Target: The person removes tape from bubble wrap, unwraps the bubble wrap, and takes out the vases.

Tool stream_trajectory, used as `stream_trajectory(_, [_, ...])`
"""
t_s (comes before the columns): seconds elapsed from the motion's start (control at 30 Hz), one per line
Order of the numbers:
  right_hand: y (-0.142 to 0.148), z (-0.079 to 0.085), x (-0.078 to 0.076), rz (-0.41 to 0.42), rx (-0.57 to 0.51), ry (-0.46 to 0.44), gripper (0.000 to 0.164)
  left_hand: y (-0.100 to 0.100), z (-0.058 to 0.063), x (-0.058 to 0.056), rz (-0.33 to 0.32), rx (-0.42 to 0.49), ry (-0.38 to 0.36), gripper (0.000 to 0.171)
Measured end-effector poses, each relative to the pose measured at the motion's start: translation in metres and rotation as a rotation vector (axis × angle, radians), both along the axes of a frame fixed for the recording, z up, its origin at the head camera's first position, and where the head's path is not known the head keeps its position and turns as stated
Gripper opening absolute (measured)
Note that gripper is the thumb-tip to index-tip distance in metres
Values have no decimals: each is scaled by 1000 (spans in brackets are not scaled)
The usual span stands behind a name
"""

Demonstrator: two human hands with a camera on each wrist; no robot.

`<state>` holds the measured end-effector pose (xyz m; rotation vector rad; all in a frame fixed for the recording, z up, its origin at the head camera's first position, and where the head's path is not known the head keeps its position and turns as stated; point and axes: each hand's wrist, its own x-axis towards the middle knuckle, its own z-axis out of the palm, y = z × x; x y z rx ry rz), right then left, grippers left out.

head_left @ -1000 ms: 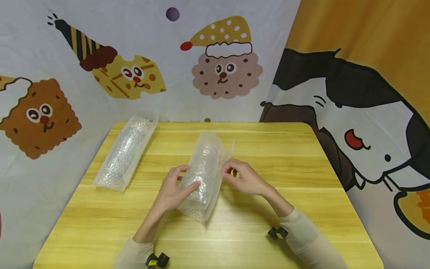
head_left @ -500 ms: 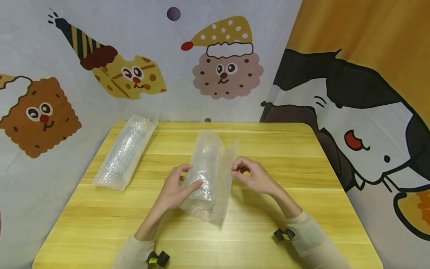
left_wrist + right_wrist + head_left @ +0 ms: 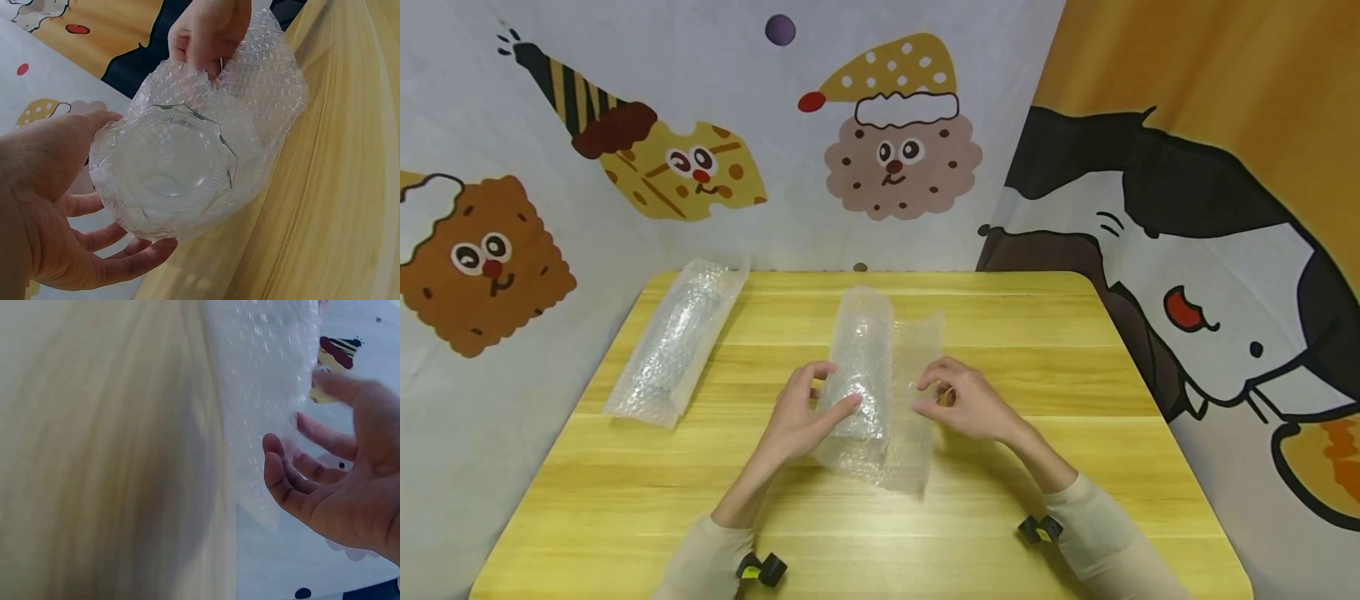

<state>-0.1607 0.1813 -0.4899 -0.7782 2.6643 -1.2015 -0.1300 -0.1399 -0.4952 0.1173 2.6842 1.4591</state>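
In the head view a clear glass vessel (image 3: pixel 861 354), rolled in bubble wrap (image 3: pixel 910 454), lies mid-table. The wrap's loose edge spreads flat to the right. My left hand (image 3: pixel 797 421) holds the roll from the left, thumb on top and fingers along its far side. The left wrist view looks onto the glass's round, faceted base (image 3: pixel 172 162) through the open end. My right hand (image 3: pixel 966 404) is over the loose flap, thumb and index finger apart. In the right wrist view its bent fingers (image 3: pixel 322 434) are spread beside the wrap; whether they touch it is unclear.
A second bubble-wrapped bundle (image 3: pixel 673 346) lies at the table's left side, its contents blurred by the wrap. The wooden table (image 3: pixel 1037 333) meets a printed cloth backdrop (image 3: pixel 715 50) at its far edge. A black wrist camera sits at each sleeve.
The wrap's loose flap has unrolled to the right and lies flatter. My right hand moved right with its edge, then its thumb and index finger parted. The left hand keeps holding the roll.
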Motion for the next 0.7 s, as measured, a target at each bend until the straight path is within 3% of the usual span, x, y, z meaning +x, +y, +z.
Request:
stream_trajectory(0.23, [-3,-8,1,-43,-11,19,9,5,-2,-1,-4,7,7,75])
stream_trajectory(0.7, [29,-17,-2,-140,49,26,13,28,-7,-10,-32,14,25,73])
